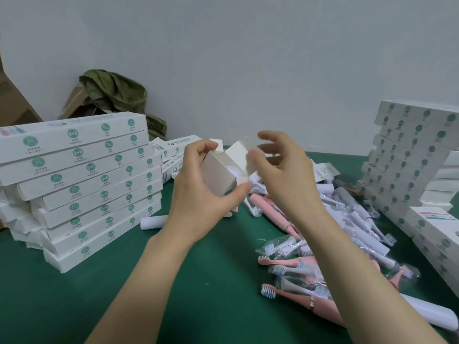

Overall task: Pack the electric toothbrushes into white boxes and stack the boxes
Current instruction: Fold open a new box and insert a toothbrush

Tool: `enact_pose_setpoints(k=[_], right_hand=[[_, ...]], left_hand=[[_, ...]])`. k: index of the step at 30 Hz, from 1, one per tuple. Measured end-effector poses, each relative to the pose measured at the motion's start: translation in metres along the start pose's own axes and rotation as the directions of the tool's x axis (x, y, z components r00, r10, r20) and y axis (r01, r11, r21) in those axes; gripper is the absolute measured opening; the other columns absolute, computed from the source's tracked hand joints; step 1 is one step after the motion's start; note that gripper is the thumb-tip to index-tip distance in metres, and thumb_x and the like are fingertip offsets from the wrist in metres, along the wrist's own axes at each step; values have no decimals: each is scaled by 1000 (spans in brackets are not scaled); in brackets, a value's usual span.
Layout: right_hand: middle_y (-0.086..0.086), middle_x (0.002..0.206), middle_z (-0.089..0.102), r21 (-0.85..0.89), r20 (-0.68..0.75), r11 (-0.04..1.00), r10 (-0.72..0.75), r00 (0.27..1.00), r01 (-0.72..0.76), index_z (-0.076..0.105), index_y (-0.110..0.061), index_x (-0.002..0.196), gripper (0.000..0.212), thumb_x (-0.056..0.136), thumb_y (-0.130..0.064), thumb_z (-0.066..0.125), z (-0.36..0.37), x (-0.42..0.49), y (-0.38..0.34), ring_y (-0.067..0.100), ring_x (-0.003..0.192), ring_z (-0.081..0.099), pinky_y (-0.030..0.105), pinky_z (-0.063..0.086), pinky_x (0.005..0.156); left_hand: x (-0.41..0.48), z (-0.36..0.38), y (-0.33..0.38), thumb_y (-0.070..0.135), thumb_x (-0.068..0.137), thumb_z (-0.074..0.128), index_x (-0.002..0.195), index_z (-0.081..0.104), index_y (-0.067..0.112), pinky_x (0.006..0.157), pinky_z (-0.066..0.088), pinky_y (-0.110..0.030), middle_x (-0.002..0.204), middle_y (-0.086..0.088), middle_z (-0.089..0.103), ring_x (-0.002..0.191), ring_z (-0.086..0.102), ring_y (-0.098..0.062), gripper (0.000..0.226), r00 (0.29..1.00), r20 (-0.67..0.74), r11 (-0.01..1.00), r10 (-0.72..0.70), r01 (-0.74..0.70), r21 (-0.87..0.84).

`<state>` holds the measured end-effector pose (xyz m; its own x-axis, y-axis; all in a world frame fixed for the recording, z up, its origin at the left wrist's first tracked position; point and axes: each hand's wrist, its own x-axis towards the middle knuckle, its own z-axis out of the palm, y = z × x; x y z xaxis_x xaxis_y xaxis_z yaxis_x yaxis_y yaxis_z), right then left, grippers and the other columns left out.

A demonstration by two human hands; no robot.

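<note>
I see my left hand pinching a smooth white cardboard box, its end open with something pale inside; my right hand is spread, blurred.

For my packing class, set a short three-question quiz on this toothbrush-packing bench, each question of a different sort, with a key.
1. True or false: the left hand holds the open-ended white cardboard box above the green table covering.
2. The loose pile of pink and white electric toothbrushes lies: A) left of the hands, B) right of the hands, C) on the tall left stack of white printed boxes.
3. Fill in: the right hand is at the box's end ____.

Key: 1 true; 2 B; 3 flap.
</note>
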<state>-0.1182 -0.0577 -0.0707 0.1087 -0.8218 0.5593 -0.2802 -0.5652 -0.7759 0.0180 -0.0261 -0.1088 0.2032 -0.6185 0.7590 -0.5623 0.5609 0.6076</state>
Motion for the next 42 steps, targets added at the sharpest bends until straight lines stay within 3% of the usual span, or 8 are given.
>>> enact_pose_setpoints(k=[4,7,13,22,28,31,37,42], right_hand=[[22,65,52,128,60,992,0,998,-7,63,2,78,27,93,-18,54,-1,1,-5,25,57,44,43,43,61],[4,75,71,224,121,974,2,993,-29,75,-17,91,20,93,-20,56,-1,-3,-14,16,67,64,41,55,69],[24,93,61,230,227,973,-41,973,-13,68,-12,91,43,89,-43,38,12,-10,-19,37,92,59,55,49,86],[-25,60,53,19,130,996,-90,987,88,64,-26,122,35,97,-12,43,12,-6,0,-6,60,50,7,36,58],[-23,58,57,27,77,999,-33,997,31,68,-28,112,37,96,-9,41,13,-2,18,-5,56,48,9,36,54],[-18,91,63,1,70,999,-51,996,51,60,-16,127,34,101,-18,38,20,-6,20,-14,81,53,6,37,70],[10,141,47,-180,129,973,-125,984,147,38,-5,142,42,102,-16,32,35,-11,30,19,128,40,4,20,94],[9,143,44,-203,172,963,-140,975,174,35,-6,144,43,102,-15,33,34,-8,34,19,131,38,2,16,90]], left_hand=[[1,-1,3,54,46,81,122,23,65,85,40,-6,116,32,50,111,47,12,96,994,100,999,-37,35,20],[1,3,6,48,61,76,112,36,46,84,51,-29,112,14,57,104,58,-5,65,999,-40,999,8,-10,-49],[3,3,14,28,71,52,98,45,27,87,46,-31,101,8,57,97,56,-11,27,984,-177,988,32,-58,-140],[2,7,1,37,51,80,114,24,35,89,36,-21,117,12,24,115,34,-8,84,975,74,969,-211,199,150],[6,8,-12,31,54,85,87,64,26,62,33,-9,86,4,59,78,49,-4,40,977,81,932,-196,160,325],[4,9,-9,38,54,80,74,63,31,61,31,-8,75,1,56,73,48,-2,26,984,71,942,-162,133,307],[2,13,-10,59,57,59,89,73,17,67,37,-20,82,-5,62,77,52,-17,56,985,16,934,-174,160,320],[1,13,-7,62,60,51,93,72,18,70,38,-26,86,-4,60,82,52,-19,58,980,29,921,-198,176,347]])
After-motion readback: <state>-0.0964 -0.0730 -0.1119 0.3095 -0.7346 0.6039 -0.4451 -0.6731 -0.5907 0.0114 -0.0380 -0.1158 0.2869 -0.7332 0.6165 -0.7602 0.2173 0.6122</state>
